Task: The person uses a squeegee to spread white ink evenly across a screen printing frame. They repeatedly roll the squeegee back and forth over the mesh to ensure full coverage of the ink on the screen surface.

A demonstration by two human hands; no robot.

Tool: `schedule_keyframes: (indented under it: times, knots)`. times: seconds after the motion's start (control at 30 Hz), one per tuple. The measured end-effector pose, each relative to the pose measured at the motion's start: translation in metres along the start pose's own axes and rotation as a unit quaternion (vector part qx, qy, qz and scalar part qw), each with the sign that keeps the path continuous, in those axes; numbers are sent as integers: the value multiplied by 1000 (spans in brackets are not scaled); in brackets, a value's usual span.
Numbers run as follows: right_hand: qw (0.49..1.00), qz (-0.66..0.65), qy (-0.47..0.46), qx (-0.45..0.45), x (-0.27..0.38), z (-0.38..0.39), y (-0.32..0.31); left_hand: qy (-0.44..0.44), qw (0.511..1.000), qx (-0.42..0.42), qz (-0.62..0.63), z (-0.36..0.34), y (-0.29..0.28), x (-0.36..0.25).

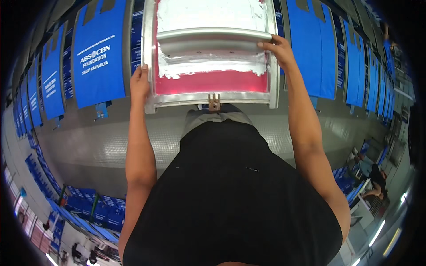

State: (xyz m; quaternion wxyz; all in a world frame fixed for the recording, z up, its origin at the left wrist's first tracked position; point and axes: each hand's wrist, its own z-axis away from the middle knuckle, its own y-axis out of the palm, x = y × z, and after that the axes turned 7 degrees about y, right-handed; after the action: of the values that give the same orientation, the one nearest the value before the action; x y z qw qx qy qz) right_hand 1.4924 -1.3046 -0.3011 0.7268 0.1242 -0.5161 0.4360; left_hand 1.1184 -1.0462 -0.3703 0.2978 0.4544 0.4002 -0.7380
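Observation:
A metal-edged screen printing frame (150, 84) with pink mesh (213, 84) lies in front of me. Thick white ink (213, 15) covers much of the mesh, ending in a ragged edge toward me. Across the frame lies a long silver squeegee (213, 32), tilted, its lower edge in the ink. My right hand (278, 48) is closed on the squeegee's right end, fingers over the top bar and thumb below. At the frame's left rail, my left hand (140, 82) is closed round the outer edge, its thumb on top. A brass-coloured bracket (214, 103) sits at the middle of the near rail.
Blue fabric panels with white printing lie in rows left (100, 57) and right (313, 53) of the frame on a long grey table (102, 133). More blue pieces (93, 206) hang on racks behind me. Another person (377, 181) is far off at the lower right.

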Motion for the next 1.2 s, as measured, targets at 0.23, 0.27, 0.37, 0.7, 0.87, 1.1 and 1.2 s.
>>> schedule_keyframes:
  times: [0.23,0.27,0.37,0.7,0.87,1.1,1.2]
  knots:
    - [1000,-25,-6,-13,-18,9,-1,3,1000,19,-2,-4,-1,5]
    - [1000,-24,-6,-11,-16,8,-3,13,1000,18,-4,-5,1,4]
    - [1000,-12,-4,-10,-11,9,-3,32,999,16,-4,-4,1,10]
    - [975,216,-51,-5,-36,-3,-31,152,970,-63,-179,3,-8,29]
    - [879,469,7,89,56,35,7,69,986,-138,-55,90,-58,39]
    - [769,638,32,36,113,50,80,-139,973,67,-173,163,-114,259]
    - [740,668,71,8,108,47,106,-214,942,223,-130,158,-149,317]
